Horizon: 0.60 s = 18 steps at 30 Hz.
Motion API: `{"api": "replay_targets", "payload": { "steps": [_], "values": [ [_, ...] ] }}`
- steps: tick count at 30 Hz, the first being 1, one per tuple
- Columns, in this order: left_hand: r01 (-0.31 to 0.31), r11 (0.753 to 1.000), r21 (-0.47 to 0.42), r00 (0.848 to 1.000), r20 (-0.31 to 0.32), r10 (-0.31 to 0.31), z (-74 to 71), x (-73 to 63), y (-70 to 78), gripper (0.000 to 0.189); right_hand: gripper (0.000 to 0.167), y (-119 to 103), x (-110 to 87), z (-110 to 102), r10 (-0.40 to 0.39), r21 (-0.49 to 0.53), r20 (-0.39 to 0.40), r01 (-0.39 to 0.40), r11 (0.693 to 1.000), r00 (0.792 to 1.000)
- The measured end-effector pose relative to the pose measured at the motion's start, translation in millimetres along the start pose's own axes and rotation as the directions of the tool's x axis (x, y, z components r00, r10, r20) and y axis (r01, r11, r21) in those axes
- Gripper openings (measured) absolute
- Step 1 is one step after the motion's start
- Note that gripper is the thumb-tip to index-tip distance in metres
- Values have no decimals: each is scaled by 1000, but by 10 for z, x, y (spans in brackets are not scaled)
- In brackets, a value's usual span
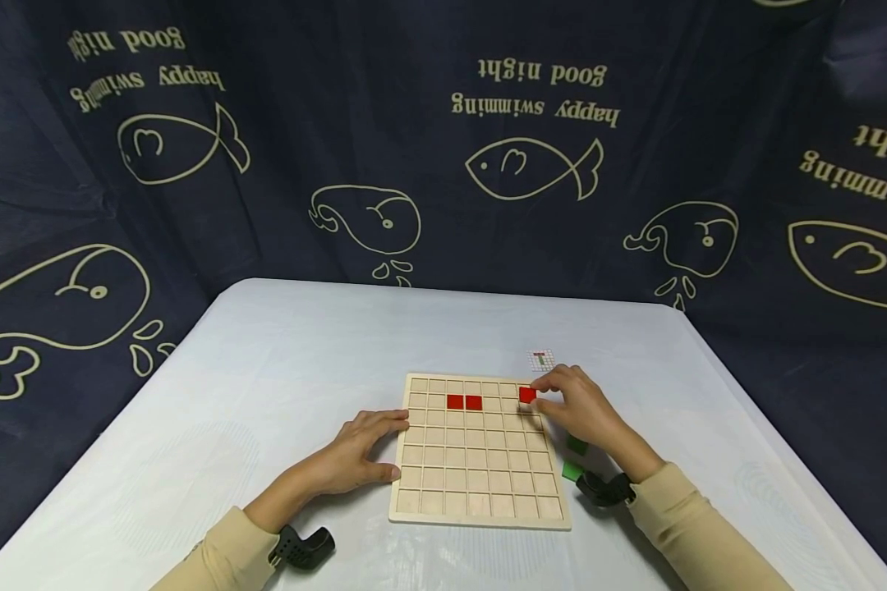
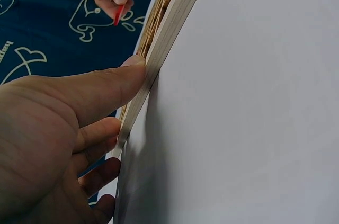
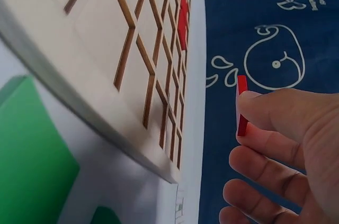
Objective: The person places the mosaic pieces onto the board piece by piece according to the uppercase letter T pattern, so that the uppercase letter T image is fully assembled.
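A wooden grid board (image 1: pixel 443 478) lies on the table, with two red square tiles (image 1: pixel 464 402) side by side in its second row from the far edge. My right hand (image 1: pixel 578 406) pinches another red square tile (image 1: pixel 527 395) between thumb and index finger, over the board's far right corner area. In the right wrist view that held tile (image 3: pixel 242 123) appears edge-on, apart from the board. My left hand (image 1: pixel 351 455) touches the board's left edge; its thumb (image 2: pixel 114 86) rests against the rim in the left wrist view, fingers loosely spread.
Green tiles (image 1: pixel 572 470) lie right of the board, partly beneath my right forearm. A small card with a coloured grid pattern (image 1: pixel 541 359) sits just beyond the board's far right corner. A dark printed curtain (image 1: pixel 429 148) hangs behind the white table (image 1: pixel 325 345).
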<state>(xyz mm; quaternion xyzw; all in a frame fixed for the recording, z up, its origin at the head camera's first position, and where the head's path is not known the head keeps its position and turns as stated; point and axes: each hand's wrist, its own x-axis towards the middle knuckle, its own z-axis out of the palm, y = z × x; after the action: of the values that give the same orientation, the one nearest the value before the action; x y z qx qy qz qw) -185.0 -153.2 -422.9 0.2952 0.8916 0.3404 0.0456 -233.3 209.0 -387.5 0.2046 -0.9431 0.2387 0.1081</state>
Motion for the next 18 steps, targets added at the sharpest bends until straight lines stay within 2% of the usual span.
{"api": "replay_targets", "payload": {
  "steps": [18],
  "values": [
    [0,1000,3,1000,1,0,-1,3,12,63,22,-115,92,84,8,32,48,-9,999,999]
  ]
}}
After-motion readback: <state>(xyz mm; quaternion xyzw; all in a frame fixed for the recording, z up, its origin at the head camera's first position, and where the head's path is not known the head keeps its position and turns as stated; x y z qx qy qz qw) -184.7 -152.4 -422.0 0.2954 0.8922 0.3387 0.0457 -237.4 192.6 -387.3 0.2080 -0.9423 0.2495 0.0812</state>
